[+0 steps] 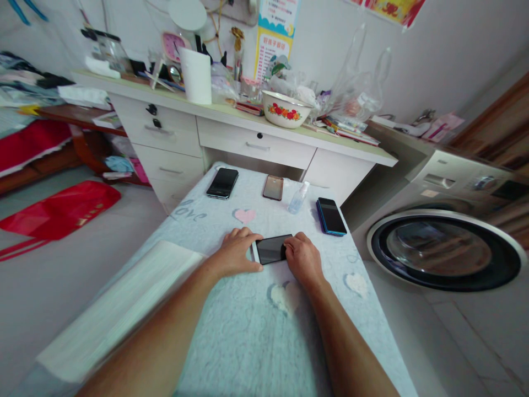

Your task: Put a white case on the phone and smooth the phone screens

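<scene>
Phone [270, 251], apparently flat on table [248, 342], gripped around left end by wide left hand [236, 251], at right by bunched right hand [305, 256], presumably for steadiness. Beyond, probably spaced for working room: blue-edged phone [332, 216], right edge; spray bottle [298, 199], case [273, 188], black phone [223, 182], far edge.

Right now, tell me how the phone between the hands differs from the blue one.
The held phone shows a white end; the blue phone shows a blue edge.
The held phone lies crosswise, while the blue phone points away from the person.
The left hand and right hand touch the held phone; neither touches the blue phone.
Both have dark screens facing up.
</scene>
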The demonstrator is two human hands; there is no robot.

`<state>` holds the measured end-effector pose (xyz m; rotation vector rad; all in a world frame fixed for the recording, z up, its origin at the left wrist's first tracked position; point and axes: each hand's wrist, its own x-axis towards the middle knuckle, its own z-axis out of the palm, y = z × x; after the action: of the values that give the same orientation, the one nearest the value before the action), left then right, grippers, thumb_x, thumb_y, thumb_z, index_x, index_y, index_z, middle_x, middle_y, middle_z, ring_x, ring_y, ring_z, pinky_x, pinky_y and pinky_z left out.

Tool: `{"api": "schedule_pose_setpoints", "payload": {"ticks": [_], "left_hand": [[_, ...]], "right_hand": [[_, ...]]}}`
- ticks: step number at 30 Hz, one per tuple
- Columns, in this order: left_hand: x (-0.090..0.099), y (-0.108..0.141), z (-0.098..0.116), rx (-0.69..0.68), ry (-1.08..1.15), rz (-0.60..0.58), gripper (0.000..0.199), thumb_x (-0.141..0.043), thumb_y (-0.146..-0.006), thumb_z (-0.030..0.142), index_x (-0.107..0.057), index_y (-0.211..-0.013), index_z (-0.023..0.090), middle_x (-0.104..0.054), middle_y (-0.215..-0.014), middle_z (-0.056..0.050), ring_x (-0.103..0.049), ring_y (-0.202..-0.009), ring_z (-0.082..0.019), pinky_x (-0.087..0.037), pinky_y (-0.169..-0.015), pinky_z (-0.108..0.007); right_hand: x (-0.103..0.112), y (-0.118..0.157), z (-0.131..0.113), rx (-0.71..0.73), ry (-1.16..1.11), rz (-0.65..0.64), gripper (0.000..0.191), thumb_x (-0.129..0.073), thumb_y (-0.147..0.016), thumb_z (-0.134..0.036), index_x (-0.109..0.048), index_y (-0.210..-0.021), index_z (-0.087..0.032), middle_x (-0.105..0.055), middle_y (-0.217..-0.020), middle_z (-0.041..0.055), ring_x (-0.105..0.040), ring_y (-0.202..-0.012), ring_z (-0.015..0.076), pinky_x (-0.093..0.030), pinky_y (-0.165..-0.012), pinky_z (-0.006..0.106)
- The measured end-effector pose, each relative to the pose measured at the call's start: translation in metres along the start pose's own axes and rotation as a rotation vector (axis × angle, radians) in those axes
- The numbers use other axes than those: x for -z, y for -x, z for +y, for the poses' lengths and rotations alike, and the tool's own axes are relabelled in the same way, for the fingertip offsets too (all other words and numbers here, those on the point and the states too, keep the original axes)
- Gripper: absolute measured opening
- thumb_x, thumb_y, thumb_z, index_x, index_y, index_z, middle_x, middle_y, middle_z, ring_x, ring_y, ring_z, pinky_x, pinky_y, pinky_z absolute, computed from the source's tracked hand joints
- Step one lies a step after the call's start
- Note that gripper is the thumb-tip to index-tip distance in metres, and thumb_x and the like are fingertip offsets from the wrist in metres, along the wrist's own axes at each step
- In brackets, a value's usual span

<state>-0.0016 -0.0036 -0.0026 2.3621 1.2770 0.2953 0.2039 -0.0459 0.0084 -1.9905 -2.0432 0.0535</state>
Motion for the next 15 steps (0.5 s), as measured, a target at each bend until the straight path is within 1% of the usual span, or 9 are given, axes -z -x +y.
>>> {"api": "schedule_pose_setpoints", "payload": {"ticks": [11,15], "left_hand": [[0.0023,-0.0002,0.0008,0.004,0.0,-0.006,0.074,-0.07,-0.057,0.052,-0.048,-0.125,0.032,-0.049,-0.117,-0.004,-0.043,-0.111,-0.027,-0.032,-0.095,-0.037],[0.0021,-0.0002,0.0012,0.003,0.0,-0.003,0.074,-0.07,-0.057,0.052,-0.048,-0.124,0.031,-0.05,-0.117,-0.004,-0.043,-0.111,-0.027,-0.033,-0.094,-0.037]], "right_hand": [[0.0053,-0.0011,0.0087,-0.063,0.042,0.004,0.022,-0.045,-0.089,-0.021,-0.067,-0.09,-0.023,-0.057,-0.089,0.0032,-0.053,-0.082,0.0137,-0.033,-0.067,0.023],[0.004,-0.0015,0.0081,-0.054,0.052,-0.008,0.023,-0.044,-0.09,-0.022,-0.067,-0.089,-0.022,-0.057,-0.089,0.0036,-0.053,-0.082,0.0136,-0.034,-0.067,0.022]]}}
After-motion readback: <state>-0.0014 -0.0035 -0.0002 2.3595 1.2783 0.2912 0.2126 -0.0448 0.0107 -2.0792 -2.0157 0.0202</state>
